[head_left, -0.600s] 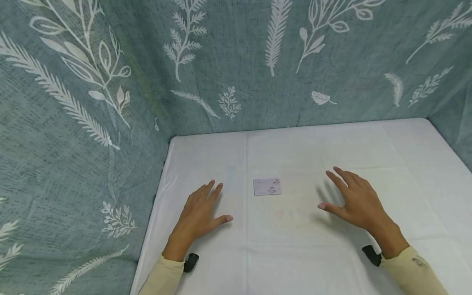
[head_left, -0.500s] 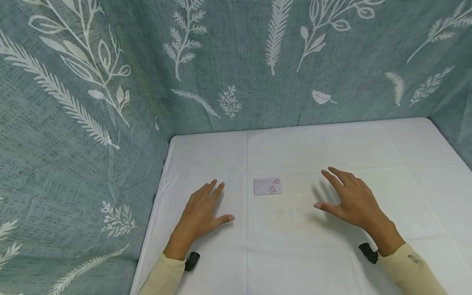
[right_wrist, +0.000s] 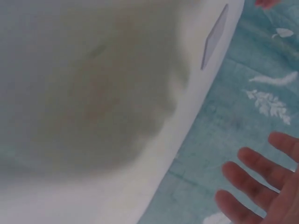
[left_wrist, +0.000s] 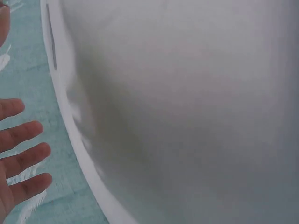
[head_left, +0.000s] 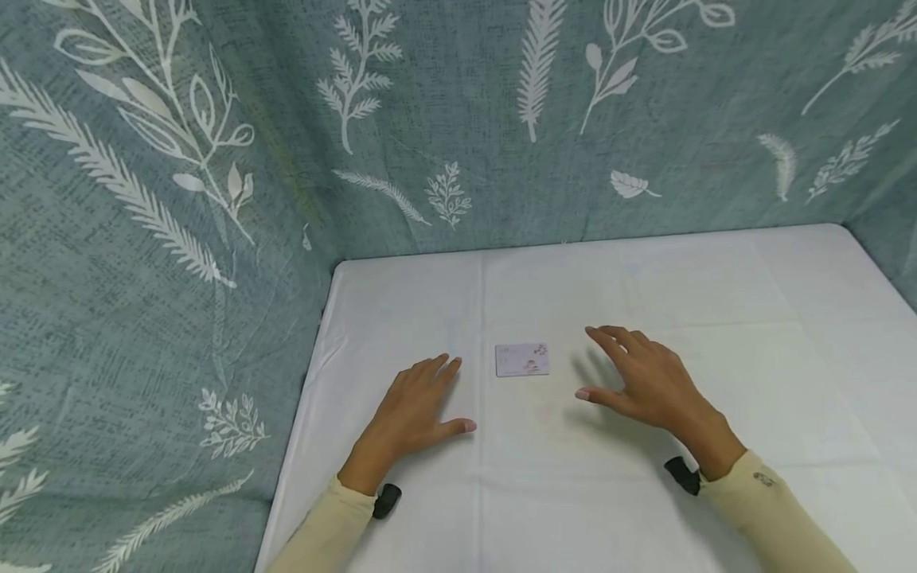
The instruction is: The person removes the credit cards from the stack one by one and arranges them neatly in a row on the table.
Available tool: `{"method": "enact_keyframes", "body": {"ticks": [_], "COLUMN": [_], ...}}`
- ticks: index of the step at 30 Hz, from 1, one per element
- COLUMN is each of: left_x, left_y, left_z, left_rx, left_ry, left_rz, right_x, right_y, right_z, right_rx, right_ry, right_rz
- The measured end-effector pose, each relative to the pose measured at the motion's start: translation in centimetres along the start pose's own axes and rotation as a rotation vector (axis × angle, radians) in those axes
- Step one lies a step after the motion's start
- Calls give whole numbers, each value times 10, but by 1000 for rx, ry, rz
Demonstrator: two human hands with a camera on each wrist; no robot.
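A small pale lilac card (head_left: pixel 521 360) with a printed flower and figure lies flat on the white cloth, between the two hands in the head view. To its left, apart from it, my left hand (head_left: pixel 411 410) hovers palm down with fingers spread and thumb out. On the other side my right hand (head_left: pixel 648 382) is held above the cloth, its fingers reaching toward the card without touching it. Both hands hold nothing. The right wrist view catches the card (right_wrist: pixel 215 37) edge-on near the far table edge, with the right fingers (right_wrist: pixel 252 182) extended.
A white cloth (head_left: pixel 573 509) with fold creases covers the table. Green curtain fabric (head_left: pixel 458 119) with white leaf prints stands along the back and left edges. Small black devices (head_left: pixel 388 501) sit at both wrists, at the cuffs of the beige sleeves.
Both hands have moved inward toward the card, the right one farther to the left than the left one has gone right. The card has stayed in place on the cloth.
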State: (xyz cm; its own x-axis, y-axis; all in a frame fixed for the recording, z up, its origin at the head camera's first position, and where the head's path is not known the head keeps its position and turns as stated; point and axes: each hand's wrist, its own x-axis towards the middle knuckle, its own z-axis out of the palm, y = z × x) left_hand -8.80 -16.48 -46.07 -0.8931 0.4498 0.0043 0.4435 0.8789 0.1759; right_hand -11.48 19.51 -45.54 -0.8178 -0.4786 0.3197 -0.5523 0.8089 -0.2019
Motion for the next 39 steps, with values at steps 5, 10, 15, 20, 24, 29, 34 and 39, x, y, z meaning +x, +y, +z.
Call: {"method": "enact_keyframes", "body": {"ticks": [5, 10, 15, 20, 24, 29, 34, 39], "left_x": [7, 15, 23, 32, 38, 46, 56, 62], "left_y": [5, 11, 16, 20, 24, 31, 36, 41], "left_z": [4, 2, -2, -4, -2, 1, 6, 10], "left_rx": [22, 34, 78, 127, 149, 164, 171, 184], "left_ry": [12, 28, 53, 82, 75, 63, 60, 70], "left_rz": [24, 42, 74, 107, 114, 121, 114, 118], "right_x": [11, 20, 27, 34, 40, 47, 55, 61], "right_y": [-8, -13, -14, -16, -19, -22, -24, -26], "right_z": [2, 4, 8, 11, 14, 19, 23, 28], "right_rx": [7, -8, -27, -19, -17, -19, -24, -29], "right_ry": [-4, -2, -4, -19, -61, -96, -115, -151], "right_rz": [-33, -64, -87, -98, -87, -90, -100, -108]}}
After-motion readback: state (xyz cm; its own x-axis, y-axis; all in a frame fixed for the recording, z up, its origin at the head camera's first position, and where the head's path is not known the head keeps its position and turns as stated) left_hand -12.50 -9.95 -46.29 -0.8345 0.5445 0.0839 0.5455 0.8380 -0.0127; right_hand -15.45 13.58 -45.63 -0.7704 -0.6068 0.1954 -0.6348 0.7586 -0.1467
